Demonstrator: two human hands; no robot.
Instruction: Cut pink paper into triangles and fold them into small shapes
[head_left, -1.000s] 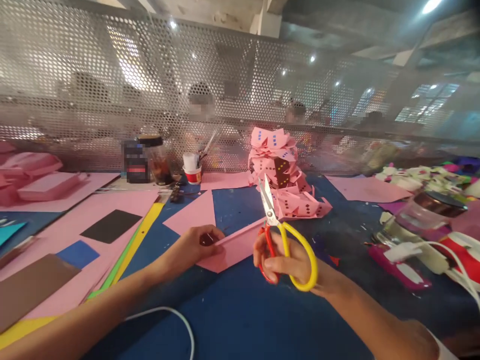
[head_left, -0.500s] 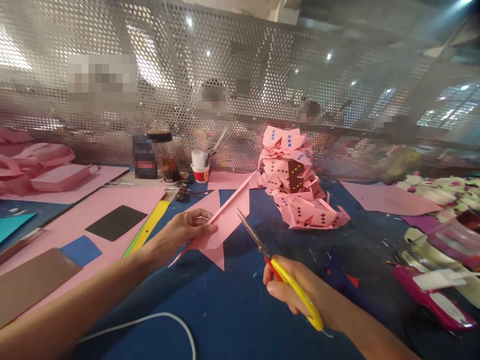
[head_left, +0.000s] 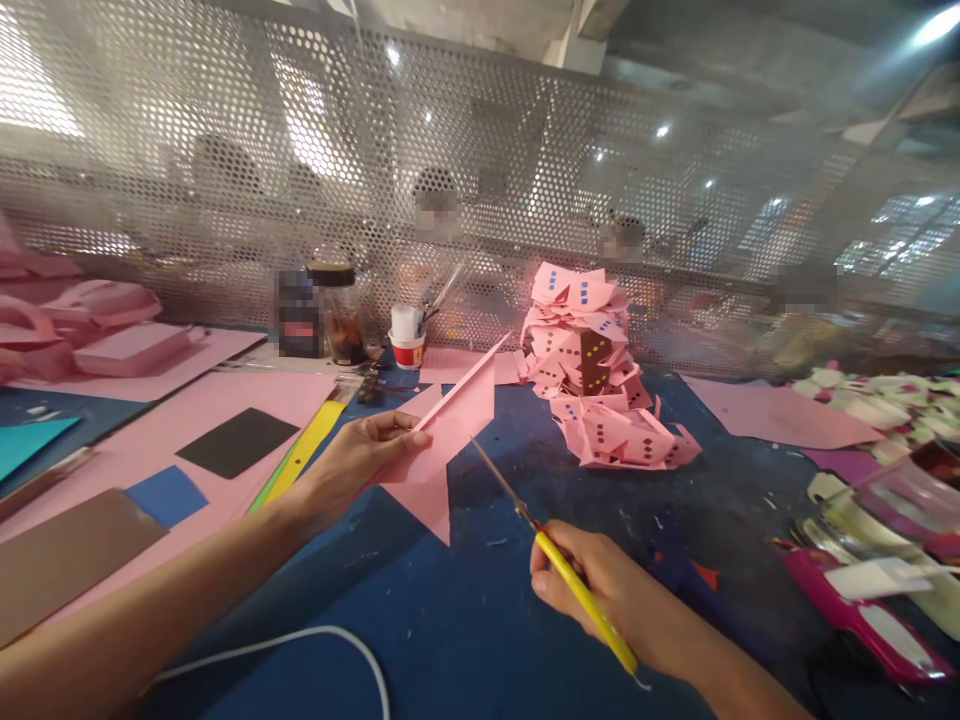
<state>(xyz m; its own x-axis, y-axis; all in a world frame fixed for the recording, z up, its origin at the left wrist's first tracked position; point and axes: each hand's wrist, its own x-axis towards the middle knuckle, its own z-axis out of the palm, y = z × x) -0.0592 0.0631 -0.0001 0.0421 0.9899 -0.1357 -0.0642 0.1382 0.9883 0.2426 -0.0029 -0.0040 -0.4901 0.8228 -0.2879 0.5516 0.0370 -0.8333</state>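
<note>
My left hand (head_left: 367, 458) pinches a folded sheet of pink paper (head_left: 457, 415) between thumb and fingers, holding it above the blue tabletop. Yellow-handled scissors (head_left: 574, 580) are gripped in my right hand (head_left: 592, 585), their narrow blades pointing up and left. The tip lies close to the lower right edge of the folded sheet; whether it touches I cannot tell. Under the held paper, another pink piece (head_left: 424, 505) shows, with a pointed corner toward me. Behind my right hand stands a pile of pink paper pieces (head_left: 585, 350) with blue, brown and yellow squares.
A jar (head_left: 343, 325) and a red-and-white cup (head_left: 407, 350) with tools stand by the perforated metal screen (head_left: 480, 140). Pink sheets (head_left: 277, 390) and cut pieces cover the left. A magenta tool (head_left: 862, 615) lies at right. A white cable (head_left: 330, 632) loops near me.
The scissors' blades have come together and their tip has shifted slightly left and down. The folded paper has tilted a little in my left hand. The view has shifted slightly.
</note>
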